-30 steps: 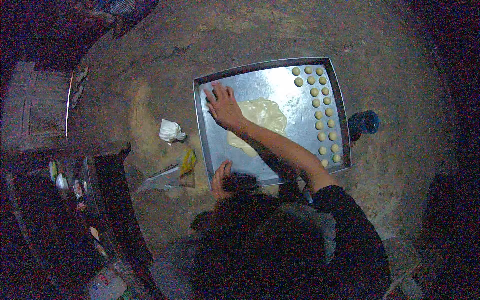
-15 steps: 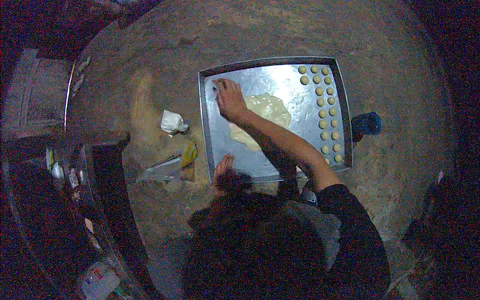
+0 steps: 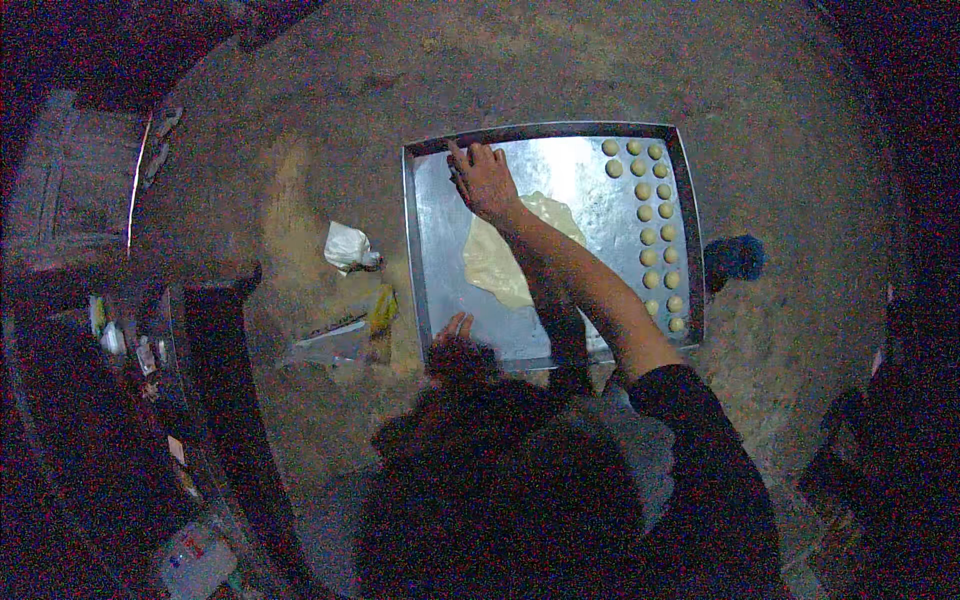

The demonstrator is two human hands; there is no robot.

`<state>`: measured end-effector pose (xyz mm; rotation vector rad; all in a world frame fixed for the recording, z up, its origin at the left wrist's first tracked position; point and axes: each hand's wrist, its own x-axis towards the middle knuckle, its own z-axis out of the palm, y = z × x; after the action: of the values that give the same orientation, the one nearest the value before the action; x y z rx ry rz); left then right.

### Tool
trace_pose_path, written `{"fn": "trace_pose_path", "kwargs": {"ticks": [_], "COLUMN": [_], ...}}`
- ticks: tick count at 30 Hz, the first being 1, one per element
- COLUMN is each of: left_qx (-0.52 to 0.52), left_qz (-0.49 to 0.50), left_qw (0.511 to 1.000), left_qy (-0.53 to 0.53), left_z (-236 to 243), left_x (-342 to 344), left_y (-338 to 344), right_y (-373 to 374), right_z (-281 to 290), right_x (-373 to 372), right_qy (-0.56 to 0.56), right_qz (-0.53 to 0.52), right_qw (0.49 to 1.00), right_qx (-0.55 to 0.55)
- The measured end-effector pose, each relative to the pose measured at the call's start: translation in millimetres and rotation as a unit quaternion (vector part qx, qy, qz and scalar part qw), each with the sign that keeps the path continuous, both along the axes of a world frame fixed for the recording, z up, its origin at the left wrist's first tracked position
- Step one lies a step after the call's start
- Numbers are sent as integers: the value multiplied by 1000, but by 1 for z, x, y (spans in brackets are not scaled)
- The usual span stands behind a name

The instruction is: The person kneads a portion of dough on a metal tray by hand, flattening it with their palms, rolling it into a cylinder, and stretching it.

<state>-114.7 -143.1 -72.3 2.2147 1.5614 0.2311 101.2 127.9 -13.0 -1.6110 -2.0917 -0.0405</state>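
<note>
A wide metal tray with raised rims lies in front of me. In its middle sits a flat, pale yellow sheet of dough, partly covered by my right forearm. My right hand reaches over the tray's far left corner, fingers apart and bent, one stretched toward the far rim; I see nothing held in it. My left hand is at the near left side of the tray with its visible fingers stretched out, the rest hidden behind a dark head of hair. Several small round dough balls line the tray's right side.
Left of the tray, a white knotted bag lies on the brown floor, with a clear and yellow plastic wrapper nearer. A dark blue object stands beside the right rim. Dark wooden furniture stands at the left.
My right hand has moved right and away from me, up to the tray's far rim. The tray appears slightly lower in view. My left hand stays near the same place.
</note>
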Motion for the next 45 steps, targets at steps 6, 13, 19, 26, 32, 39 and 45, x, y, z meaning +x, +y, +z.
{"fn": "trace_pose_path", "kwargs": {"ticks": [6,13,19,26,32,39,45], "left_qx": [9,52,-10,-7,42,62,31], "left_qz": [58,50,43,68,49,57,56], "left_qw": [998,997,999,995,998,995,997], "left_qy": [-9,-5,11,-71,-5,50,49], "left_z": [58,52,56,45,53,35,54], "left_x": [15,21,22,27,30,28,32], "left_y": [2,-1,-3,-13,11,17,13], "right_y": [16,35,20,19,37,15,15], "right_z": [23,57,22,10,50,12,1], "right_x": [-1,52,50,55,47,76,81], "right_qy": [90,48,28,-21,89,45,65], "right_qz": [-16,6,65,93,-13,-78,-147], "right_qw": [996,996,994,992,994,996,984], "right_qx": [7,69,88,84,69,16,81]}}
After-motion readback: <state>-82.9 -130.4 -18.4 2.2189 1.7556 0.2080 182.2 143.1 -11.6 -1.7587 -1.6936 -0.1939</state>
